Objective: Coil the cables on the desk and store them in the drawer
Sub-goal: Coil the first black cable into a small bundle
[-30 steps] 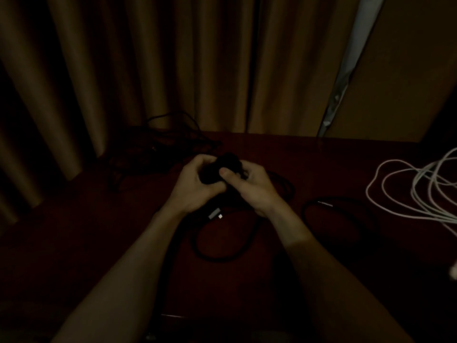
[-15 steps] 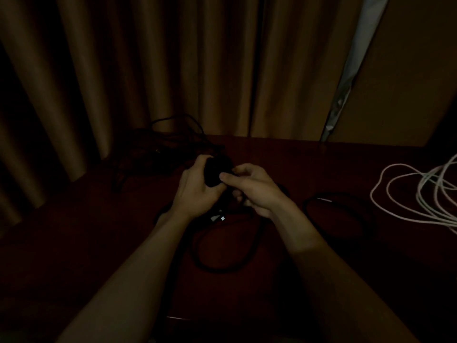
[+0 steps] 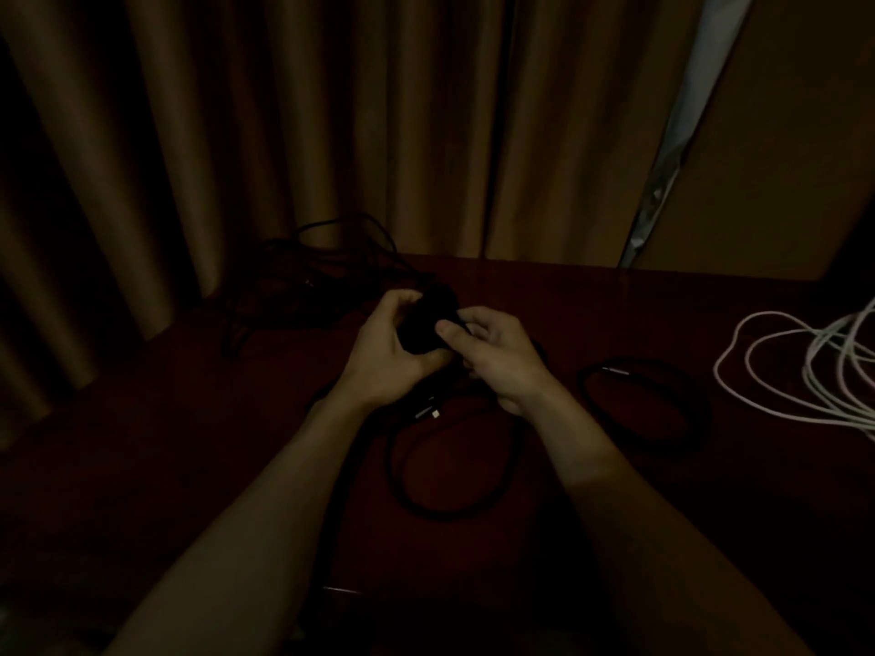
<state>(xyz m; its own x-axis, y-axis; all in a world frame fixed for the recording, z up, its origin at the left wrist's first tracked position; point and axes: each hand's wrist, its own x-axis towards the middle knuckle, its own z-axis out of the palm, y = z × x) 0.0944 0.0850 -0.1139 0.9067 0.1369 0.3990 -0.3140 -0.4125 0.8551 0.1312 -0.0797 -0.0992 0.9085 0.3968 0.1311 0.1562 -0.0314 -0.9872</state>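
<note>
The scene is very dark. My left hand point(image 3: 386, 352) and my right hand point(image 3: 502, 357) meet above the middle of the dark red desk point(image 3: 592, 300), both closed on a black cable bundle point(image 3: 426, 324). Its loose length hangs down as a black loop point(image 3: 450, 506) on the desk, with a small plug point(image 3: 428, 413) showing below my hands. A second black cable point(image 3: 644, 409) lies in a ring to the right. A tangle of black cables point(image 3: 312, 281) sits at the back left. White cables point(image 3: 781, 371) lie in loose loops at the right edge.
Brown curtains point(image 3: 331, 134) hang close behind the desk and along its left side. A pale strip point(image 3: 672, 134) shows between the curtain and a brown wall at the right. No drawer is in view.
The hands stay together on the black bundle, with the fingers shifting slightly around it. The view has tilted a little, so everything sits marginally lower and to the right.
</note>
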